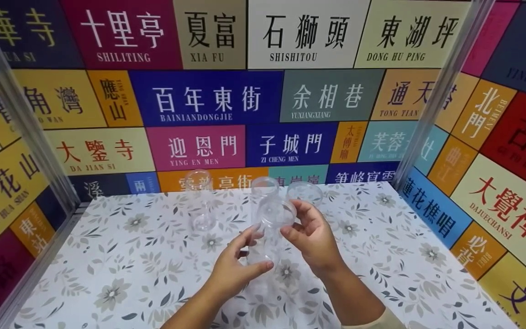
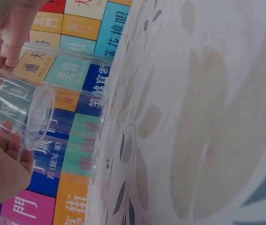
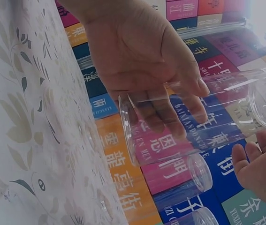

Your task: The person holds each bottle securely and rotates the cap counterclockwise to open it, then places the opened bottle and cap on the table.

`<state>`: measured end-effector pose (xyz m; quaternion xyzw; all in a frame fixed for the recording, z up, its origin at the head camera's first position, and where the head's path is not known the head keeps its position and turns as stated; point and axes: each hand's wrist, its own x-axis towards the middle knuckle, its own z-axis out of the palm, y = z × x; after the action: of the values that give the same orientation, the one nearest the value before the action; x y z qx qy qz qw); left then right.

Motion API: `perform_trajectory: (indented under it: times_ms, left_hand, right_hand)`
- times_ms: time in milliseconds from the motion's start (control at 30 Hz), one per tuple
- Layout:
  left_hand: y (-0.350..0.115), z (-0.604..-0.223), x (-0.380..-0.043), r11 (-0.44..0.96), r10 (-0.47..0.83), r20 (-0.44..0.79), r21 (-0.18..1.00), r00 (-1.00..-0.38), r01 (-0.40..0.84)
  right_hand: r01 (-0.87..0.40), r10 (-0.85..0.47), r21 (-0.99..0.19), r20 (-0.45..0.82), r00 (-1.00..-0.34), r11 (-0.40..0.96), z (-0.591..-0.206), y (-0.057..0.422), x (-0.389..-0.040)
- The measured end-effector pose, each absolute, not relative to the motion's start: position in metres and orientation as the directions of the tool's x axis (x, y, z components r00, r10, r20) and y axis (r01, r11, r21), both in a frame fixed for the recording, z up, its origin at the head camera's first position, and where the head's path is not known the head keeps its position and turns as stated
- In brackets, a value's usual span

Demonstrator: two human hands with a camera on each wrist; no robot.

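Note:
A clear, round plastic jar point(image 1: 265, 242) stands upright between my two hands in the head view, above the table. My left hand point(image 1: 240, 262) holds it around the lower part, thumb toward me and fingers behind. In the right wrist view, the fingers of this left hand point(image 3: 144, 70) show through the clear wall. At the jar's round upper end point(image 1: 276, 212), my right hand point(image 1: 311, 235) pinches the edge between thumb and fingers. The left wrist view shows the jar's ringed base point(image 2: 40, 117) facing the tabletop, with the right hand point(image 2: 11, 30) beyond.
Behind the held jar, several clear containers stand on the table: a tall one point(image 1: 201, 205) to the left, one point(image 1: 264, 185) in the middle and a wider one point(image 1: 305, 191) to the right. A flower-patterned cloth point(image 1: 121, 256) covers the table. Colourful lettered panels point(image 1: 208, 98) enclose it.

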<state>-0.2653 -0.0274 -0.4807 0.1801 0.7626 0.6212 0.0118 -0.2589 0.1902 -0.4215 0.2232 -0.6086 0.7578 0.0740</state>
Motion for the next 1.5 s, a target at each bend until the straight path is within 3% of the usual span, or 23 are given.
perform_trajectory:
  times_ms: [300,833,1200,1500]
  left_hand:
    - [-0.0255,-0.4797,-0.2633,0.188,0.294,0.192,0.949,-0.936,0.253]
    - [-0.0268,-0.4815,-0.264,0.176,0.319,0.202,0.947,-0.926,0.267]
    - [-0.0279,-0.4802,-0.2665,0.158,0.285,0.196,0.956,-0.938,0.248]
    - [-0.0288,-0.4807,-0.2661,0.158,0.278,0.189,0.958,-0.942,0.239]
  right_hand:
    - [-0.342,-0.168,-0.907,0.387,-0.907,-0.247,-0.4183,0.1899,-0.2556]
    - [-0.348,-0.33,-0.919,0.392,-0.859,-0.185,-0.4185,0.1977,-0.2554]
    - [-0.407,-0.132,-0.872,0.453,-0.882,-0.272,-0.42,0.1943,-0.2555]
    - [-0.428,-0.111,-0.868,0.465,-0.878,-0.253,-0.4216,0.1903,-0.2568]
